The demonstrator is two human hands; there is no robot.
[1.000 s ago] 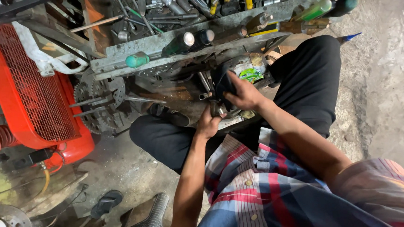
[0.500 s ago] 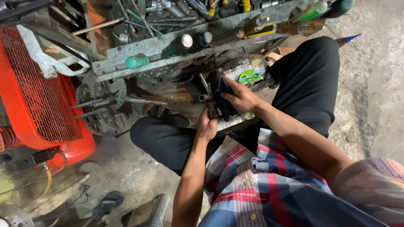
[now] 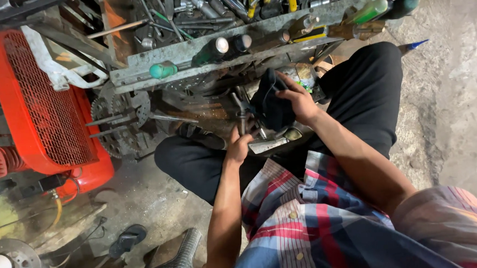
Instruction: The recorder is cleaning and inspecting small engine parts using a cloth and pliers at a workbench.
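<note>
I sit on a grimy floor with my legs in black trousers around a greasy metal machine part (image 3: 249,122). My right hand (image 3: 298,102) clutches a dark cloth (image 3: 269,104) and presses it against the top of the part. My left hand (image 3: 238,146) grips the part's lower side, near a short metal shaft. The cloth hides what lies beneath it.
A grey metal rack (image 3: 234,47) with screwdrivers and other hand tools stands just beyond the part. An orange compressor with a mesh guard (image 3: 41,106) sits at left, next to a toothed sprocket (image 3: 119,121). A dark sandal (image 3: 127,239) lies near the bottom left.
My right hand has shifted the dark cloth slightly up and over the part. My left hand has stayed on the part's lower side.
</note>
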